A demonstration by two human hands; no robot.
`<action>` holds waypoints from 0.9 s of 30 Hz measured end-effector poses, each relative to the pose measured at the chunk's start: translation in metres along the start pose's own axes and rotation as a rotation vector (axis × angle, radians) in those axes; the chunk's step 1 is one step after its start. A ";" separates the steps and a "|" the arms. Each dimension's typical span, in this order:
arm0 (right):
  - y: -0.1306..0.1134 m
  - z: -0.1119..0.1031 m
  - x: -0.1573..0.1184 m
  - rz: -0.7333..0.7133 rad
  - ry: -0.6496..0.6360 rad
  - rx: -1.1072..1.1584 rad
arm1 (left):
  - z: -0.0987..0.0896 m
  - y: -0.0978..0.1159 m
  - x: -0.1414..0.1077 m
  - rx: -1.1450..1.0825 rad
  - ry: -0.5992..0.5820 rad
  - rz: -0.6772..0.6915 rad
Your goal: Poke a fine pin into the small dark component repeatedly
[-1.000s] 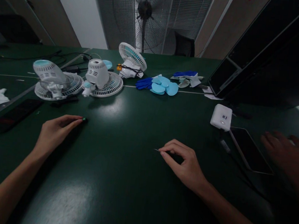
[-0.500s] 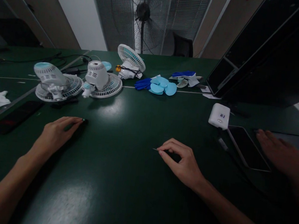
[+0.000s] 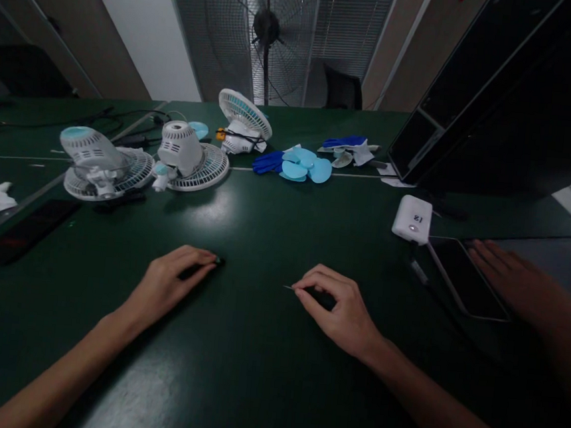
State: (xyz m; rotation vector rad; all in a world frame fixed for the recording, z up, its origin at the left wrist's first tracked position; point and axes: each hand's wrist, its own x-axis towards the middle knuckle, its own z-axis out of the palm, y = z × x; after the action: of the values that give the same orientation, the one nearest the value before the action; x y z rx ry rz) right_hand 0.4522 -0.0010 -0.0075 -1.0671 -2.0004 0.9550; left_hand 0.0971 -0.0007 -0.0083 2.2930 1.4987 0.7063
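Needle-like pin (image 3: 288, 287): one in the head view, pinched in the right hand (image 3: 345, 312), over the green tabletop (image 3: 247, 357)
Small green bit (image 3: 218, 260): one, pinched by the left hand (image 3: 166, 280), apart from the pin
Both hands: holding step imo, next move calls for steady, light pinches
White desk fans (image 3: 181, 148): three
Co-worker's hand (image 3: 517, 281): one, near the phone (image 3: 467, 278)

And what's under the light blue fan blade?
A blue glove shows at the left edge of the blade, with green table in front. The blade covers the rest, so I can't tell how far the glove goes or if anything else is underneath.
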 end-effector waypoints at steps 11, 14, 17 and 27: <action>-0.001 0.002 -0.003 -0.065 -0.064 -0.151 | 0.051 0.081 0.021 -0.368 -0.213 0.064; 0.000 0.003 -0.005 -0.083 -0.077 -0.166 | 0.050 0.079 0.020 -0.377 -0.214 0.051; 0.001 0.004 -0.006 -0.103 -0.074 -0.186 | 0.051 0.079 0.020 -0.373 -0.206 0.065; -0.008 0.015 -0.001 -0.141 -0.041 -0.110 | 0.054 0.075 0.018 -0.391 -0.232 0.075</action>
State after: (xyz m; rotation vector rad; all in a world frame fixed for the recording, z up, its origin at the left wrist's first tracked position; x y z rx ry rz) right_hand 0.4378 -0.0095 -0.0087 -0.9570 -2.1514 0.8069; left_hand 0.1904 -0.0144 -0.0105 2.0571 1.0680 0.6584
